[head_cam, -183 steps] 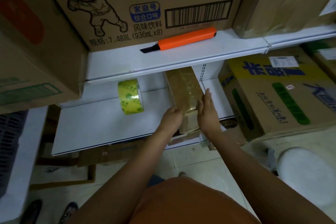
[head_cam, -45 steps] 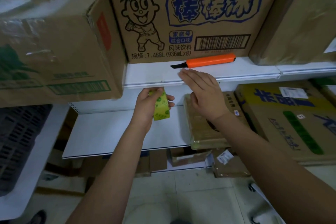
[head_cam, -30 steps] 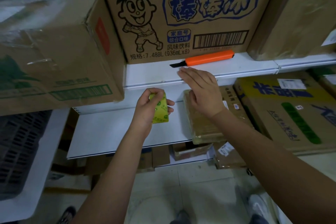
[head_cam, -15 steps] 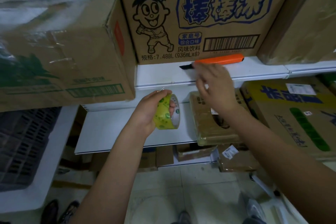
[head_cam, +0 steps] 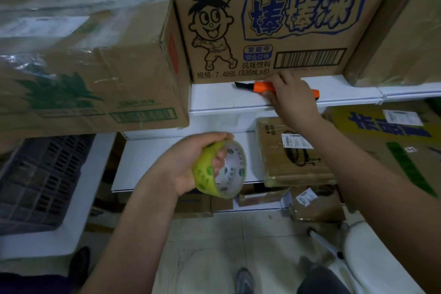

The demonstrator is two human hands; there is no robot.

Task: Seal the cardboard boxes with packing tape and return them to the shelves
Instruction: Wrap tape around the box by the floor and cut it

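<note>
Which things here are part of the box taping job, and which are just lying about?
In use:
tape roll, held by left hand
orange utility knife, under right hand
taped flat box

Lying about:
cartoon drinks carton
pineapple carton
black crate

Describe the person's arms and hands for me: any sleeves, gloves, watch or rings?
Both forearms are bare as far as the view shows; no sleeve edge appears. The left hand and right hand wear no gloves. No watch, bracelet or ring is visible on either, though the image is dim and slightly blurred.
</note>
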